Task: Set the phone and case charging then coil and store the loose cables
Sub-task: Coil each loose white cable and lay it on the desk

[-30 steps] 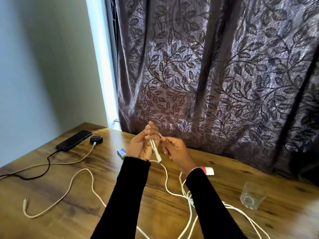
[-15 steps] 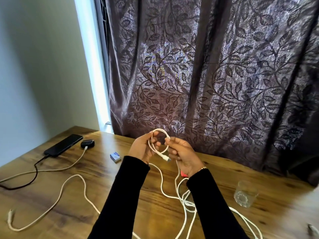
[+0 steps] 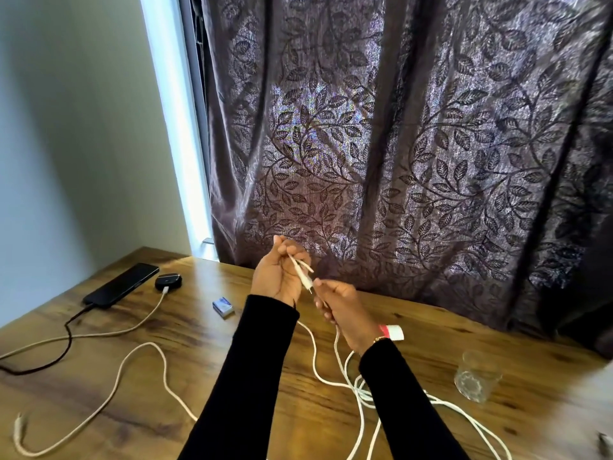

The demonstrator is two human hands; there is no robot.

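A black phone lies at the table's far left with a dark cable plugged into its near end. Beside it sits a small black case with a cream cable attached. Above the table's middle, my left hand grips the plug end of a white cable, folded into a short doubled length. My right hand pinches the same cable just below the plug. The rest of the white cable trails down in loose loops on the table between my sleeves. Another cream cable lies loose at the near left.
A small blue-and-white box lies left of my hands. A red-and-white item shows behind my right wrist. A clear glass stands at the right. A patterned curtain hangs behind the wooden table.
The round loop held between my hands half a second ago has collapsed into a short straight fold. My right hand has dropped lower along the cable. The camera has tilted slightly.
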